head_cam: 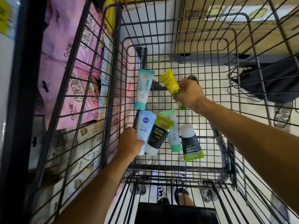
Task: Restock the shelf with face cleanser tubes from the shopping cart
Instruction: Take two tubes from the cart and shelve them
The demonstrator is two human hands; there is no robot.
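Both my arms reach down into the black wire shopping cart. My right hand grips the yellow tube by its green cap end, lifted off the cart floor. My left hand is closed around the lower end of the pale blue Nivea tube. Beside it lie a black tube with a yellow-green top, a mint green tube and a black tube with a white cap. A teal and white tube leans at the cart's far left.
Pink and beige packs fill a wire bin left of the cart. Cardboard boxes stand beyond the cart's far end. A dark bag with cables lies on the floor at right. My feet show below the cart's near end.
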